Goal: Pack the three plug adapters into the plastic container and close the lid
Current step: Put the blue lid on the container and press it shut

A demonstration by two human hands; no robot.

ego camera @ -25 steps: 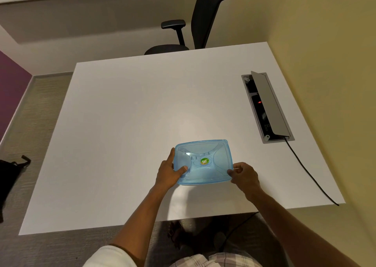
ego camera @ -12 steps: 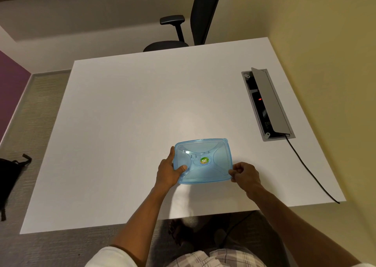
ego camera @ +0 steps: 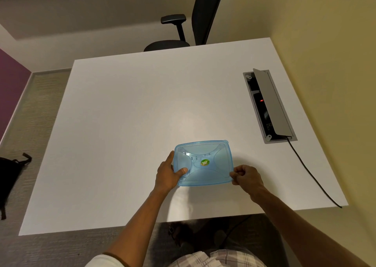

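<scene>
no real shift since before: left hand (ego camera: 168, 175) still clamps blue container (ego camera: 203, 162) edge; right hand (ego camera: 247, 177) fingers pinch its near corner, lid (ego camera: 217, 169) on.

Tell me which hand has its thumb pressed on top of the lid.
The left hand: its thumb lies on the blue lid. The right hand only pinches the corner.

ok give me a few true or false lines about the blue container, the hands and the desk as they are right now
1. The lid sits on the blue container. True.
2. The left hand is off the container. False: it grips the left edge, thumb on the lid.
3. The right hand pinches the near right corner. True.
4. Three plug adapters lie loose on the table. False: none show on it.
5. The socket box in the desk has its flap shut. False: the flap stands open, with a cable running out.
</scene>
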